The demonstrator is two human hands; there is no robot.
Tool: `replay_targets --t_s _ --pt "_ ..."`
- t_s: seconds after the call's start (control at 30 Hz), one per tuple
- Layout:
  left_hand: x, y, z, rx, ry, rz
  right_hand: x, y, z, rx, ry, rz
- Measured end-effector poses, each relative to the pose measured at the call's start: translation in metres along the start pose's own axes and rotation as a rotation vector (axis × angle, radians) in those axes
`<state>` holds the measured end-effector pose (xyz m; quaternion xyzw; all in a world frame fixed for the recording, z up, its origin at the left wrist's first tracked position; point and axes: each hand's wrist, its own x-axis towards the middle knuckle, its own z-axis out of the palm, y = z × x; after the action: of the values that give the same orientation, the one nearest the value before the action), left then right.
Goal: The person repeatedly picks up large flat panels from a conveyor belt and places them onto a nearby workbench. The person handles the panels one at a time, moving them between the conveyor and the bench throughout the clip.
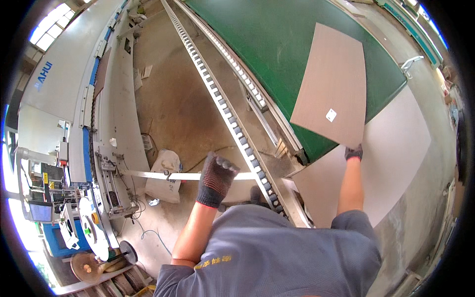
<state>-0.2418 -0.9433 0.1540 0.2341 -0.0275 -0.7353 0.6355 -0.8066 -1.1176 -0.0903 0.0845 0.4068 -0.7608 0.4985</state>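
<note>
At the right, a brown wood-grain panel [332, 81] with a small white label lies over a green conveyor belt [257, 42]. My right hand [353, 152], in a dark glove with a red cuff, is closed on the panel's near corner; its fingers are partly hidden by the board. My left hand [217, 179], gloved alike, is raised in front of me with its fingers curled in and nothing visible in them. Behind it passes a white bar [193, 175], and I see no grip on that bar.
A roller rail [225, 109] runs diagonally between the belt and a long white machine [64, 64] at the left. A large pale board [396, 143] lies below the belt's near end. A white sack [166, 180] and a thin cable [153, 231] are on the floor.
</note>
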Motion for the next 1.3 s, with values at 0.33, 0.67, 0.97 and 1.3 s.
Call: replay_targets --t_s 0.33,0.67,0.97,1.3 --pt "0.061 -0.056 -0.019 0.49 -0.171 -0.212 -0.266 0.086 0.029 -0.174 -0.363 0.492" --pt "0.007 0.056 -0.027 0.589 0.08 0.216 -0.346 0.128 0.105 -0.092 -0.535 0.532" --pt "-0.112 0.149 0.016 0.749 -0.061 0.446 -0.376 0.157 0.129 -0.252 -0.703 0.288" --pt "-0.287 0.25 -0.127 1.159 -0.004 0.436 -0.5 0.236 0.23 -1.225 -0.942 -1.028"
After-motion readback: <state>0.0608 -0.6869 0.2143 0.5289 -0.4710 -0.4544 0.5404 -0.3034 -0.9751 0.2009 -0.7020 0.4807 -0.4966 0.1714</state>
